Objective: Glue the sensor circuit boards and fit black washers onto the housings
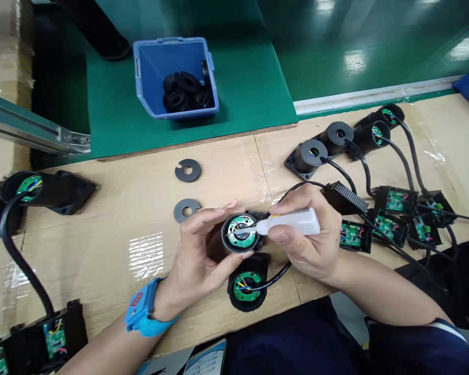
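Observation:
My left hand (203, 250), with a blue wrist strap (144, 307), is wrapped round a black cylindrical housing (224, 242) that has a round green circuit board (250, 240) in its open end. My right hand (316, 239) grips a small white squeeze bottle (297, 223), its thin nozzle lying over the board. Just below stands a second black housing (262, 263) with a green board and a black cable. Two dark slotted discs (193, 172) lie beyond my left hand, one nearer it than the other.
A blue bin (175, 57) of black rings stands on the green mat (250, 94). At right are several black housings (307, 159) cabled to open boxes with circuit boards (386, 225). Another housing (58, 192) lies at left, its cable running to a black box (27, 344).

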`<action>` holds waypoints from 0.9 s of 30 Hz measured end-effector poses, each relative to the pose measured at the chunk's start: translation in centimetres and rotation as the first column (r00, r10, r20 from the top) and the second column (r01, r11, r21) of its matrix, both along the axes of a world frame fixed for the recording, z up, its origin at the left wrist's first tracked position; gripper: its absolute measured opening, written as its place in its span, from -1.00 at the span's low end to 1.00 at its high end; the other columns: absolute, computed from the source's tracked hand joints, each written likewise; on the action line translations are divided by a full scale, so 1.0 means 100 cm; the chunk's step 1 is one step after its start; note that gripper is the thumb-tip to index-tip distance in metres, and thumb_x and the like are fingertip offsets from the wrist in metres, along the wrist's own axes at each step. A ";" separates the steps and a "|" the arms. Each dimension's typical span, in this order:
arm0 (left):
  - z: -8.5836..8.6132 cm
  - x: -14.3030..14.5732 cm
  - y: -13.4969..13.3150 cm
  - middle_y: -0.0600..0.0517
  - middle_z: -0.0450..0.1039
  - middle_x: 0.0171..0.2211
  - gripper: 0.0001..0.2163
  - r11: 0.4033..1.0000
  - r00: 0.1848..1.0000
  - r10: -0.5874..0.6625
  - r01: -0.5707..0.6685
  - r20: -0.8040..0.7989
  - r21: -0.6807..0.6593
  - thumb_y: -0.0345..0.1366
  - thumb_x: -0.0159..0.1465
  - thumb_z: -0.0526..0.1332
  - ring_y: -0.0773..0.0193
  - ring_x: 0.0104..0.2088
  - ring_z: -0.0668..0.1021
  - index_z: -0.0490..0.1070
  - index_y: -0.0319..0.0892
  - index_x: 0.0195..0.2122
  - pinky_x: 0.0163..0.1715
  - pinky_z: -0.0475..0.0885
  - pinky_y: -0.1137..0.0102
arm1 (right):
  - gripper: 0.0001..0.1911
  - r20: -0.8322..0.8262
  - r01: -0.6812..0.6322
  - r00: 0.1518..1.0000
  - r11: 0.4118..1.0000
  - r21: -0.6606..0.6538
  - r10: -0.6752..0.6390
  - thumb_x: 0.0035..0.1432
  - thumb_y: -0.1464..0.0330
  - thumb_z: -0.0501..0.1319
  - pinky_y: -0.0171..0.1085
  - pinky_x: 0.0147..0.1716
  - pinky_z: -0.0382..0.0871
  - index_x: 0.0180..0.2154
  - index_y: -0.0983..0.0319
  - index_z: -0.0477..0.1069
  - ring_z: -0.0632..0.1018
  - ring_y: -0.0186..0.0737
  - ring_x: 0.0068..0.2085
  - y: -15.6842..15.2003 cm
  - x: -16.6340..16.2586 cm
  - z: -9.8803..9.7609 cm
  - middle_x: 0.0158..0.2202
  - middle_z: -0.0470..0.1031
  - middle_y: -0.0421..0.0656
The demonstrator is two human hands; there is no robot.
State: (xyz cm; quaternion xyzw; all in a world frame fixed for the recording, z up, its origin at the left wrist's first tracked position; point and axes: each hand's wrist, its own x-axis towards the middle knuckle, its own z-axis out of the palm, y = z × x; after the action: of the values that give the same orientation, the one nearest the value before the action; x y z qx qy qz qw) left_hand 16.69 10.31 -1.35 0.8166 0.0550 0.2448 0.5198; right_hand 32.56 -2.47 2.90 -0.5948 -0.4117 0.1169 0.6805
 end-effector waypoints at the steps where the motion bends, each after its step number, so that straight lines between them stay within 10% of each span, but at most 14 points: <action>1: 0.000 0.000 0.000 -0.16 0.43 0.21 -0.23 1.000 1.000 -0.002 0.002 -0.001 0.003 -0.53 0.21 0.42 -0.01 0.26 0.51 0.03 -0.04 0.33 0.25 0.51 -0.04 | -0.75 -0.006 0.000 1.000 1.000 0.002 0.000 0.28 0.13 0.36 -0.38 -0.51 0.42 -0.30 0.16 0.46 0.56 -0.41 -0.43 0.000 0.000 0.000 -0.36 0.58 -0.26; 27: 0.003 0.002 -0.003 -0.13 0.48 0.15 -0.24 1.000 1.000 0.005 -0.005 -0.007 -0.011 -0.52 0.19 0.43 0.02 0.27 0.51 0.07 -0.02 0.31 0.25 0.51 0.03 | -0.71 0.064 0.078 0.995 0.994 -0.078 -0.073 0.29 0.05 0.32 -0.31 -0.49 0.46 -0.28 0.11 0.45 0.57 -0.35 -0.42 -0.003 0.001 -0.002 -0.38 0.56 -0.26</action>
State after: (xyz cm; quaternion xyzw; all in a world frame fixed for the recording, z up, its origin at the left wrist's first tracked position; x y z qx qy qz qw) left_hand 16.92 10.05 -1.03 0.8145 0.0603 0.2430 0.5233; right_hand 32.67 -2.76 2.73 -0.6401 -0.4045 0.0895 0.6471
